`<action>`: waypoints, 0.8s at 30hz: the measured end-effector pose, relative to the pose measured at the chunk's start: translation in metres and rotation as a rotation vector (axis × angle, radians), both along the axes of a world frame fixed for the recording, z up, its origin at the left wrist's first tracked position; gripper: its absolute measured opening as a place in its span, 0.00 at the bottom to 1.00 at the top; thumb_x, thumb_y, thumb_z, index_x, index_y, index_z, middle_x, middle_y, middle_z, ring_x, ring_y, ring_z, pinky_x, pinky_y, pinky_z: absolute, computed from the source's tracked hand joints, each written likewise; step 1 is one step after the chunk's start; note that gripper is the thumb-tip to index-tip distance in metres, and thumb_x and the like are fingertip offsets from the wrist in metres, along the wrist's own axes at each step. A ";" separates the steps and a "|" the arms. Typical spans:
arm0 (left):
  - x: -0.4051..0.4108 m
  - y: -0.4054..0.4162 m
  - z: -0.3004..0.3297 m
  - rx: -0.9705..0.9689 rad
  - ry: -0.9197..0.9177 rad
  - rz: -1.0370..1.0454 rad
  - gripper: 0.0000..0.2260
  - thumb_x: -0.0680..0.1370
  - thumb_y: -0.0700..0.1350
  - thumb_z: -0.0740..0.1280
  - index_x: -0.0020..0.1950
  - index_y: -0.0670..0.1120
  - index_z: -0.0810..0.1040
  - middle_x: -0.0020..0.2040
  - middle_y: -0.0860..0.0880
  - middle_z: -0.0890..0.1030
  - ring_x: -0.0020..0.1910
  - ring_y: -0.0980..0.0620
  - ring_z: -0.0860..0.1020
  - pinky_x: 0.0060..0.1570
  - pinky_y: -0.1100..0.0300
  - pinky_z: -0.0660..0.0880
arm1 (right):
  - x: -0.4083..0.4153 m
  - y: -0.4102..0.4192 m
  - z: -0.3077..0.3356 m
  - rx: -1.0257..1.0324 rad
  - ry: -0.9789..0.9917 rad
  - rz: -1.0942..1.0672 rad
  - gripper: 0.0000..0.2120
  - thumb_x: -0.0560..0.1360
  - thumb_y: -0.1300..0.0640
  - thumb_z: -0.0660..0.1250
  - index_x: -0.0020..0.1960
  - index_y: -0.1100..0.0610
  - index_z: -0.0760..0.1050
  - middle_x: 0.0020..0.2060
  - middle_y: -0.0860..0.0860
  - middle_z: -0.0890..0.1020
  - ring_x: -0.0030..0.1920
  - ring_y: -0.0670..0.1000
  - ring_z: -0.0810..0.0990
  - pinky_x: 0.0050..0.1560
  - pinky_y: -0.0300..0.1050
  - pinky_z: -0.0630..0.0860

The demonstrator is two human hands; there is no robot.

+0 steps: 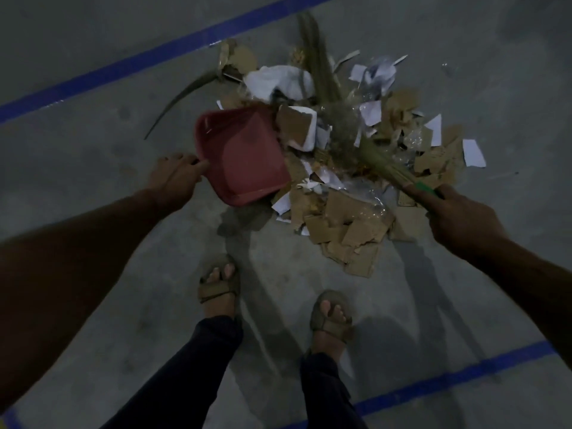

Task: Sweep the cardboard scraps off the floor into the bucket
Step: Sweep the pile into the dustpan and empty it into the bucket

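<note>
A heap of brown cardboard scraps [349, 230] mixed with white paper pieces [278, 82] and clear plastic lies on the grey floor ahead of me. My left hand [173, 178] grips the handle of a red dustpan [241, 156], whose open mouth faces the heap's left edge. My right hand [461, 218] grips a grass broom [343, 125] by its green-bound handle. The broom's blurred bristles lie across the middle of the heap, pointing away from me. No bucket is in view.
My two feet in sandals [219, 289] stand just behind the heap. Blue tape lines [130, 66] cross the concrete floor at the upper left and lower right. A loose curved broom strand [176, 100] lies left of the heap.
</note>
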State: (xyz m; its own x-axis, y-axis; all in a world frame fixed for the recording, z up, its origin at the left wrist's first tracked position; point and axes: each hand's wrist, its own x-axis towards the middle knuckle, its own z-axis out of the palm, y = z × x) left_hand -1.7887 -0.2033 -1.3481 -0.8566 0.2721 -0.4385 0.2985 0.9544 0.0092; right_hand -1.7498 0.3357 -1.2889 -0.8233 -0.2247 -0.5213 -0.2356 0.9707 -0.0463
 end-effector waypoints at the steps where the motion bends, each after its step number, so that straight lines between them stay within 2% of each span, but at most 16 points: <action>1: -0.006 0.009 -0.004 0.019 -0.007 -0.005 0.12 0.78 0.40 0.67 0.60 0.48 0.77 0.56 0.40 0.81 0.51 0.35 0.78 0.47 0.46 0.75 | 0.002 -0.001 0.000 -0.018 -0.020 0.024 0.34 0.79 0.58 0.62 0.78 0.36 0.52 0.48 0.52 0.70 0.36 0.52 0.71 0.29 0.49 0.76; 7: -0.007 0.042 -0.026 0.109 -0.047 0.023 0.13 0.77 0.38 0.66 0.62 0.46 0.74 0.56 0.37 0.78 0.51 0.35 0.76 0.48 0.43 0.74 | 0.044 -0.001 0.007 -0.103 -0.023 0.044 0.35 0.78 0.57 0.63 0.79 0.39 0.53 0.51 0.52 0.72 0.35 0.50 0.70 0.24 0.45 0.72; 10: 0.013 0.050 -0.027 0.146 -0.059 0.058 0.15 0.78 0.38 0.66 0.65 0.47 0.74 0.57 0.39 0.77 0.52 0.37 0.75 0.50 0.44 0.73 | 0.081 -0.005 0.018 -0.156 -0.070 0.050 0.37 0.76 0.57 0.66 0.79 0.40 0.54 0.54 0.52 0.74 0.37 0.51 0.73 0.24 0.44 0.72; 13: 0.034 0.061 -0.026 0.192 -0.081 0.106 0.20 0.79 0.36 0.67 0.69 0.49 0.74 0.59 0.40 0.77 0.54 0.36 0.74 0.51 0.45 0.70 | 0.115 -0.015 0.034 -0.186 -0.106 0.033 0.38 0.75 0.58 0.69 0.78 0.39 0.56 0.52 0.52 0.76 0.35 0.51 0.74 0.22 0.44 0.72; 17: 0.051 0.066 -0.025 0.177 -0.135 0.121 0.21 0.79 0.39 0.66 0.72 0.52 0.72 0.62 0.42 0.76 0.57 0.37 0.74 0.54 0.43 0.71 | 0.144 -0.019 0.053 -0.259 -0.050 -0.138 0.35 0.73 0.60 0.70 0.77 0.45 0.63 0.50 0.51 0.76 0.34 0.49 0.71 0.23 0.43 0.70; 20: 0.059 0.067 -0.022 0.152 -0.149 0.097 0.23 0.80 0.40 0.66 0.74 0.51 0.71 0.61 0.41 0.76 0.57 0.36 0.74 0.53 0.42 0.71 | 0.150 -0.008 0.060 -0.190 -0.032 -0.308 0.35 0.75 0.58 0.69 0.77 0.43 0.59 0.52 0.50 0.74 0.35 0.47 0.72 0.24 0.45 0.74; 24: 0.061 0.066 -0.022 0.109 -0.173 0.100 0.19 0.81 0.40 0.65 0.71 0.49 0.72 0.63 0.41 0.74 0.59 0.37 0.72 0.55 0.42 0.69 | 0.135 0.009 0.063 -0.171 0.070 -0.511 0.32 0.79 0.55 0.64 0.78 0.42 0.54 0.53 0.51 0.72 0.36 0.48 0.74 0.28 0.51 0.78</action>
